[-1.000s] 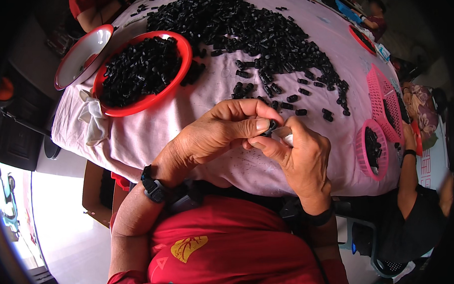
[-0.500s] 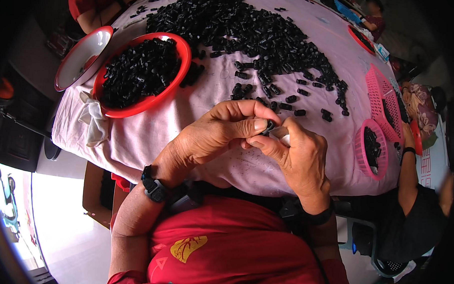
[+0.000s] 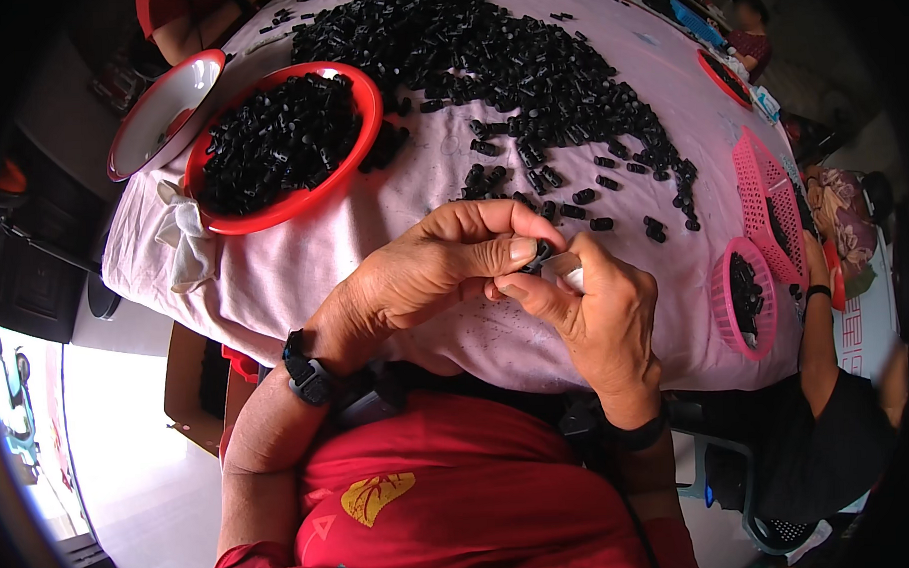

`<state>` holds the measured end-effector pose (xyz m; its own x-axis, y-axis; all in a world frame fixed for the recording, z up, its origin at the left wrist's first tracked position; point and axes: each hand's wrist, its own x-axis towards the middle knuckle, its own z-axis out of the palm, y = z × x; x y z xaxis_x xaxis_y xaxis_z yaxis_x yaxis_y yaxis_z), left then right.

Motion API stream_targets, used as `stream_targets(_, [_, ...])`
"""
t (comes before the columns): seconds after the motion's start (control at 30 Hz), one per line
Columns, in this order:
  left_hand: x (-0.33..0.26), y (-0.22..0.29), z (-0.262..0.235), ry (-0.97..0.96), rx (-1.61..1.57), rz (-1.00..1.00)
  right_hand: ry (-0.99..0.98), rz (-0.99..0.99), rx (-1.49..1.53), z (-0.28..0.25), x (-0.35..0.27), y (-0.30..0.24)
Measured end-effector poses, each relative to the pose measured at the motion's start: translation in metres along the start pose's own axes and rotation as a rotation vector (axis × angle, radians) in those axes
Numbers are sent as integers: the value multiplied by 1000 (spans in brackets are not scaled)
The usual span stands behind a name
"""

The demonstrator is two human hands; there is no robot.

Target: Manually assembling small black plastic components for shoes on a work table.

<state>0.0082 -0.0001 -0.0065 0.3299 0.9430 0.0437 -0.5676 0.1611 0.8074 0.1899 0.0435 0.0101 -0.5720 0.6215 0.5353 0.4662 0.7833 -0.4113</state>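
Note:
Above the near part of the pink cloth, my left hand pinches a small black cylindrical part between thumb and forefinger. My right hand is closed on a small thin blade with a white portion showing between the fingers. The blade's tip meets the near side of the black part, and the fingers of both hands almost touch there. Most of the blade's grip is hidden in my right hand. Just beyond my hands lie several loose black parts.
A big heap of black parts covers the table's far half. To the left stand a full red basin and a tilted white basin with a red rim. Pink baskets stand at right, near a co-worker's arm.
My hands stay in nearly the same place, with the blade and the black part shifting only slightly. At the right, the co-worker's arm has moved a little.

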Motion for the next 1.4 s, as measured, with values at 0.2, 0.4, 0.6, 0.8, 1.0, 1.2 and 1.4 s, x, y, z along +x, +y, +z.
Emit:
stream_targets(0.2, [-1, -1, -4, 38, 14, 2, -2, -16, 3, 2, -1, -3])
stream_targets(0.4, [-15, 46, -35, 504, 230, 300, -57, 67, 110, -11, -1, -5])
stream_targets(0.6, [-65, 95, -106, 1114, 741, 499, 33, 197, 203, -10, 4, -6])
stream_targets(0.8, [-59, 88, -113, 1178, 975, 586, 45, 173, 263, -10, 1, 4])
stream_targets(1.0, [-7, 37, -55, 610, 1407, 388, 9, 258, 277, -10, 1, 4])
stream_targets(1.2, [-2, 9, -45, 451, 1527, 253, -12, 254, 298, -8, 3, -1])
stream_targets(1.4, [2, 9, -43, 441, 1528, 290, -29, 236, 285, -7, 3, -2])
